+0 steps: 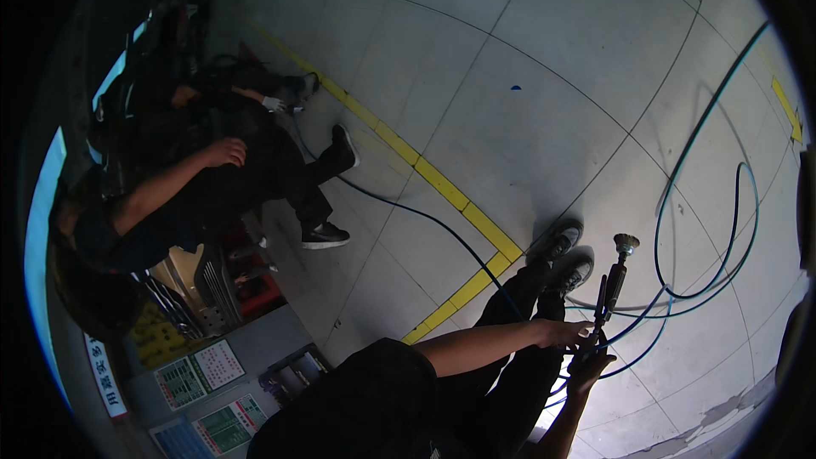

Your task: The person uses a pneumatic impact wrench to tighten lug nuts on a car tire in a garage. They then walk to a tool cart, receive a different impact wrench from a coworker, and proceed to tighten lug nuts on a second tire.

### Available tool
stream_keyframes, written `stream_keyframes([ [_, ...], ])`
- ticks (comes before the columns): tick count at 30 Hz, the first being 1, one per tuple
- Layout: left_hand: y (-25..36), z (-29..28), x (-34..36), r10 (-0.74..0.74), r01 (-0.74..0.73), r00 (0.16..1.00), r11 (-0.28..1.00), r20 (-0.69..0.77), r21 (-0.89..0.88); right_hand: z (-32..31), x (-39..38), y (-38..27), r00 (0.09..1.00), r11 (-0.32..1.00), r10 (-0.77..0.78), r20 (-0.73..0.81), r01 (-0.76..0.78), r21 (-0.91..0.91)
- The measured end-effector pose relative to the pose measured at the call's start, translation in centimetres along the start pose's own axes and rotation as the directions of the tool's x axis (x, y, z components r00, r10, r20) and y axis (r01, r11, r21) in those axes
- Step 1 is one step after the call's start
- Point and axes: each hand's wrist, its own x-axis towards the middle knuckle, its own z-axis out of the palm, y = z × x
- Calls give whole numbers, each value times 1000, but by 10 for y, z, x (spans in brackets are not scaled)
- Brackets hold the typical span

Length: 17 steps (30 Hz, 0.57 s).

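A slim dark air grinder (607,293), tipped with a wire cup brush (626,243), stands almost upright in front of my legs. My left hand (565,334) reaches across from the left, its fingers closed at the middle of the tool. Lower down, my right hand (589,368) is wrapped round the tool's dark lower end. A blue-green air hose (660,296) runs close by both hands; where it joins the tool is hidden. The brush points away from me, touching nothing.
Hose loops lie on the tiled floor (578,76) to the right. Yellow tape (438,183) marks a corner ahead of my shoes (565,242). Two people in dark clothes sit at the left, one wearing a white glove (273,104). A grey cabinet (280,331) with posted sheets stands near left.
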Motion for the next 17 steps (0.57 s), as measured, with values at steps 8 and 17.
stream_keyframes([
  [8,60,117,-101,499,-544,836,808,-227,-225,15,-121,-124,976,976,-201,-86,207,65],
  [17,101,211,-226,630,-701,704,538,-328,-468,0,-233,-202,908,912,-409,-88,410,-10],
])
